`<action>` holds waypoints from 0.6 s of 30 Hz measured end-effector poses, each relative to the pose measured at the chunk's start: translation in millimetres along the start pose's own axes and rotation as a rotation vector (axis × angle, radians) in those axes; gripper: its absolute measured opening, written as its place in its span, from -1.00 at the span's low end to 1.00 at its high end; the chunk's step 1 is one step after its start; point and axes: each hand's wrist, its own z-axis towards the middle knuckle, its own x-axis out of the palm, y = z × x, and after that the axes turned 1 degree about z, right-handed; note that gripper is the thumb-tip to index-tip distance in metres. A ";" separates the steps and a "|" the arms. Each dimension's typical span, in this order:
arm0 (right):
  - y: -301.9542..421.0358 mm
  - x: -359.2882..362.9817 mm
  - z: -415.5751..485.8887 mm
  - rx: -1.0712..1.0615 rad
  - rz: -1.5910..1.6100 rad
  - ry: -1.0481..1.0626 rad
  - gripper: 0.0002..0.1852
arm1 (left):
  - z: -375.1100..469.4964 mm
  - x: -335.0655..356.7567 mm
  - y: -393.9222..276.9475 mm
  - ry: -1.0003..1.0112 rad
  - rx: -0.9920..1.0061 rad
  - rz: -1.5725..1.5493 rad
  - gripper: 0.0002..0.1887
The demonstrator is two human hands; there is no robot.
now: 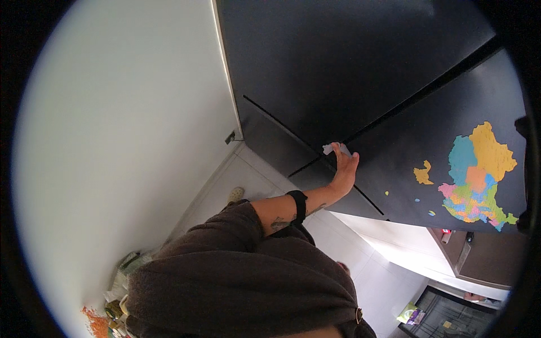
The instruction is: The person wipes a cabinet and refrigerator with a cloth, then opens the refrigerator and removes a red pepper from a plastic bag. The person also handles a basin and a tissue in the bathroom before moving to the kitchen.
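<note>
My left hand (344, 169), with a black band on its wrist, reaches to the dark cabinet-like doors (304, 59), likely a refrigerator's. Fingers and thumb hold a thin, pale grey piece with a jagged edge (328, 149) against the front, where the door gaps cross. Whether it is a map piece or a cloth is not clear. To the right, a colourful map made of flat pieces (477, 181) is stuck on the dark door. A loose yellow piece (422, 173) and several tiny ones sit apart from it. My right hand is out of view.
A white wall (127, 126) rises on the left, with a small dark fitting (230, 137) near the corner. Pale tiles (372, 279) form the floor. At lower right are a brown shelf (490, 257), a dark glass-fronted appliance (448, 312) and a green-purple packet (410, 314).
</note>
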 end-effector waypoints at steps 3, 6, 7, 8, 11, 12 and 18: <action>58.0 69.1 3.3 -0.218 -0.635 -0.310 -0.71 | -1.1 -30.8 -24.5 0.044 0.055 -0.033 -0.20; 67.7 112.1 -1.2 -0.152 -0.572 -0.363 -0.70 | -1.8 -58.5 -39.4 -0.167 -0.113 -0.376 -0.36; 59.3 115.1 -7.2 -0.127 -0.595 -0.375 -0.70 | 4.9 -68.3 -42.9 -0.231 -0.088 -0.496 -0.34; 47.0 113.9 -9.2 -0.043 -0.525 -0.387 -0.71 | 16.1 -78.2 -47.9 -0.252 -0.103 -0.496 -0.32; -1.0 83.3 -18.4 0.209 -0.396 -0.446 -0.76 | 40.9 -83.7 -51.9 -0.260 -0.242 -0.552 -0.33; -18.3 70.6 -21.7 0.212 -0.425 -0.404 -0.76 | 45.7 -80.8 -51.6 -0.297 -0.340 -0.588 -0.33; -89.7 11.9 -53.2 0.189 -0.407 -0.402 -0.73 | 61.8 -32.1 -33.3 -0.365 -0.394 -0.809 -0.28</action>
